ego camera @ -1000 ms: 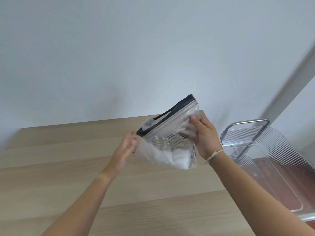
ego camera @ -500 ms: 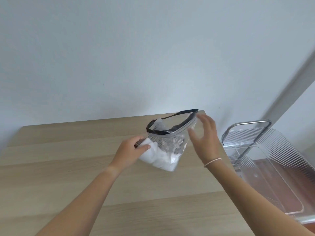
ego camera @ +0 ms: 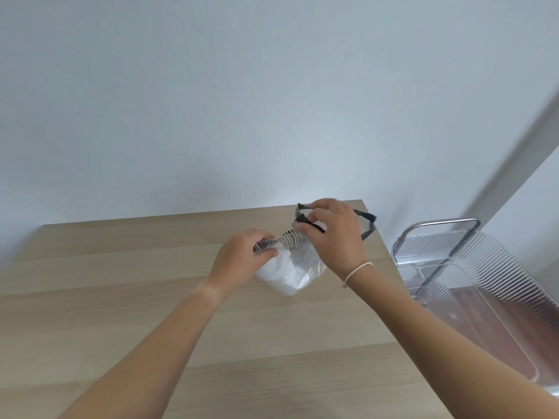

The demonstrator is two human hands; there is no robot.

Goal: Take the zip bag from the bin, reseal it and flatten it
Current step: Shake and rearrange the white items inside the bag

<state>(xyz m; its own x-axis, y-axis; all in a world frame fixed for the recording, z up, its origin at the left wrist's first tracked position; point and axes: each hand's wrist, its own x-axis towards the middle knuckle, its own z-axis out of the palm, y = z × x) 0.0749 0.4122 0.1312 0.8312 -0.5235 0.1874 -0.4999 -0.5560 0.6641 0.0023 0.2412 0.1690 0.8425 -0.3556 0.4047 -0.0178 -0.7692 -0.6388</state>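
A clear zip bag [ego camera: 289,273] with a black zip strip and something white inside rests on the wooden table [ego camera: 121,297], near its far right corner. Its mouth gapes open, the black strip forming a loop. My left hand [ego camera: 242,258] pinches the bag's left side, where dark stripes are printed. My right hand [ego camera: 332,234] comes from above and grips the black strip at the mouth. The clear ribbed bin [ego camera: 490,285] stands to the right of the table, lower down.
A metal frame [ego camera: 444,228] stands behind the bin at the right. A pale wall runs along the table's far edge. The table's right edge lies just beyond the bag.
The bag has come down from the air onto the table. My left hand took hold of its side, and my right hand shifted from the side to the top strip.
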